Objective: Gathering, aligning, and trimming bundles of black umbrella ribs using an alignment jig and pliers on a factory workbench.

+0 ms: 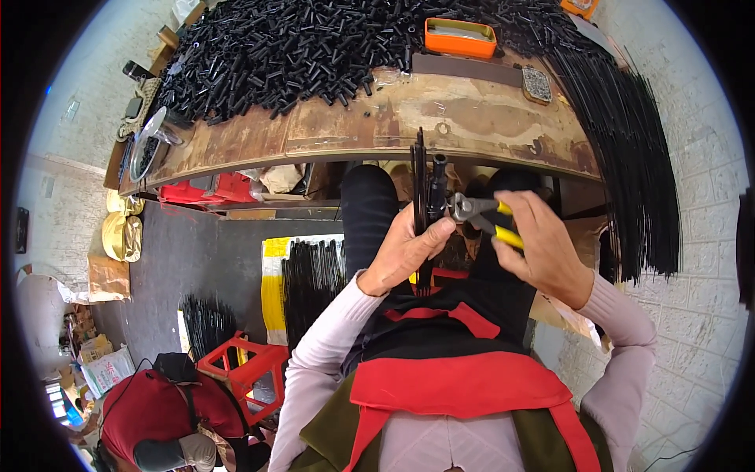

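Over my lap, my left hand [415, 250] is closed around an upright bundle of thin black rods [419, 177], which looks like a folded umbrella frame. A black tube-like part [438, 182] stands beside the rods in the same grip. My right hand [543, 244] is wrapped round the yellow handles of a pair of pincers [474, 208]. The handles are spread apart. The metal jaws are right beside the black part, near my left thumb; whether they grip anything there is too small to tell.
Many short black tubes [291, 55] are heaped on the wooden bench [330, 130]. An orange tray [460, 38] and a small box of tiny metal parts [536, 83] stand there. Long black rods [621, 157] hang over the right edge. A red stool [248, 374] and another person [169, 405] are lower left.
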### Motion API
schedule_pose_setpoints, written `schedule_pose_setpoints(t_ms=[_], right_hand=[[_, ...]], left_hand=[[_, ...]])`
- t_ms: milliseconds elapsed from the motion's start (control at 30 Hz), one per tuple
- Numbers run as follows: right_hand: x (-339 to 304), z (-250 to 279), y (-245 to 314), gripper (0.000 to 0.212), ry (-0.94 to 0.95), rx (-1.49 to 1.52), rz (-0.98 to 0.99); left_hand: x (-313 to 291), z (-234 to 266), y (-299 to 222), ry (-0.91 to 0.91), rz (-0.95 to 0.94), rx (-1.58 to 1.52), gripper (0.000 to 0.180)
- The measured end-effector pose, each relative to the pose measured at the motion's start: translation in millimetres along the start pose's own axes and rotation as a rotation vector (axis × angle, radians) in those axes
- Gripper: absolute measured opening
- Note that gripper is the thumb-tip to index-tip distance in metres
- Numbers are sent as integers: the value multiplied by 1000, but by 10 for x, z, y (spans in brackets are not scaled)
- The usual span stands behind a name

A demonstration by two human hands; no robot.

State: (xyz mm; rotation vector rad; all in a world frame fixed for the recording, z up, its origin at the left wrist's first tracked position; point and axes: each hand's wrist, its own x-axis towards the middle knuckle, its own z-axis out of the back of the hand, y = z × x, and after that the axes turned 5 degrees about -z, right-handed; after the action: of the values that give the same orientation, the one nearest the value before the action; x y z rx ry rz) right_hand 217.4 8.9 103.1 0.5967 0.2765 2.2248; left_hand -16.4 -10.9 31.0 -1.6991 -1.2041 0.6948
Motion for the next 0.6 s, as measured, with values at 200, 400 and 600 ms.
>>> schedule_pose_setpoints(t_ms=[200, 400, 600], right_hand=[[5, -40, -75, 58, 95, -190, -56], [59, -43, -120, 45, 93, -222, -33], [33, -36, -92, 43, 65, -215, -24]], left_hand=[[50, -5, 0, -24, -170, 44, 39], [56, -50, 0, -71, -223, 98, 44], [25, -90, -33, -97, -210, 133, 43]])
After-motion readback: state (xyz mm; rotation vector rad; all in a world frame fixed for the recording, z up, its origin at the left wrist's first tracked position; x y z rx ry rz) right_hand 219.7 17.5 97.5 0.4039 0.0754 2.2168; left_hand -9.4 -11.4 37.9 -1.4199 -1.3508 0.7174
